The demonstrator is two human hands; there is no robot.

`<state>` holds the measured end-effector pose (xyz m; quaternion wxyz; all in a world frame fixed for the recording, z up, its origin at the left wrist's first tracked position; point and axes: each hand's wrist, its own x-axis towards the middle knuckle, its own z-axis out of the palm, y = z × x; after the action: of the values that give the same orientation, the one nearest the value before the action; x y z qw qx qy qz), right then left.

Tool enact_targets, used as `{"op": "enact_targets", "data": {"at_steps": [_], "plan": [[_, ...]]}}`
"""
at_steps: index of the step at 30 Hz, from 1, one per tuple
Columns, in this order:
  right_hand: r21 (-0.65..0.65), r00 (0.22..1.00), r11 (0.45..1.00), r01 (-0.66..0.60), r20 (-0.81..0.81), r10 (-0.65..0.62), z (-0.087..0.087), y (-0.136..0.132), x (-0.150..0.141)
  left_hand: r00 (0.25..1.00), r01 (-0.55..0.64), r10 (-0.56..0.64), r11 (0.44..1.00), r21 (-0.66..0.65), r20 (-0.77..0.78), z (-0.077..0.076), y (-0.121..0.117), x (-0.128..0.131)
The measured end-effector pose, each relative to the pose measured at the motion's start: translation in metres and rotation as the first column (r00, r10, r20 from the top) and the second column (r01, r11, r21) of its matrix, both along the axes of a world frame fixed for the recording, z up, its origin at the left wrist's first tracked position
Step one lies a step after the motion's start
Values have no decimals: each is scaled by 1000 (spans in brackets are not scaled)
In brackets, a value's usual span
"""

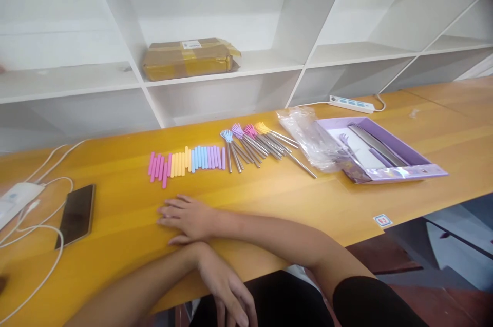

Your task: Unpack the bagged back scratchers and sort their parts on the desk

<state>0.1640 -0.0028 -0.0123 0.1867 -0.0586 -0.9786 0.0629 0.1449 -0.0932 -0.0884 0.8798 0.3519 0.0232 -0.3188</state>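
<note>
My right hand [188,217] lies flat on the wooden table with its fingers spread, holding nothing. My left arm crosses in front of it, and my left hand [228,286] hangs over the table's front edge, empty, its fingers loosely apart. Beyond my right hand is a row of coloured tubes [192,160], grouped in pink, yellow, blue and purple. Beside them, metal rods [271,146] lie fanned out in bunches. At their far ends are small hand-shaped scratcher heads: blue [227,135], purple [238,131], pink [250,130] and yellow [262,127].
To the right sits a purple box [410,173] with several long pieces inside; a clear plastic bag [308,137] overlaps its left side. A phone [77,214], white cables and a white device [19,198] are at left. A power strip [351,104] and taped carton [190,59] are behind.
</note>
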Motion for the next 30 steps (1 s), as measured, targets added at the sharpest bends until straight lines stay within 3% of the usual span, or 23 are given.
{"op": "enact_targets", "data": {"at_steps": [4, 7, 10, 14, 30], "plan": [[-159, 995, 982, 97, 12, -97, 6, 9, 78, 999, 2, 2, 993, -118, 35, 21, 7, 0], [-210, 983, 961, 182, 33, -179, 7, 9, 137, 999, 13, -6, 987, -163, 45, 38, 13, 3], [-235, 970, 942, 240, 40, -238, 6, 5, 166, 997, -33, 44, 986, -162, 65, 50, 16, 4], [-240, 967, 937, 252, 36, -251, 5, 1, 168, 991, -79, 94, 987, -136, 100, 56, 17, 3], [-136, 962, 952, 273, 29, -272, 5, 7, 143, 996, -75, 84, 980, -185, 43, 57, 19, 2]]}}
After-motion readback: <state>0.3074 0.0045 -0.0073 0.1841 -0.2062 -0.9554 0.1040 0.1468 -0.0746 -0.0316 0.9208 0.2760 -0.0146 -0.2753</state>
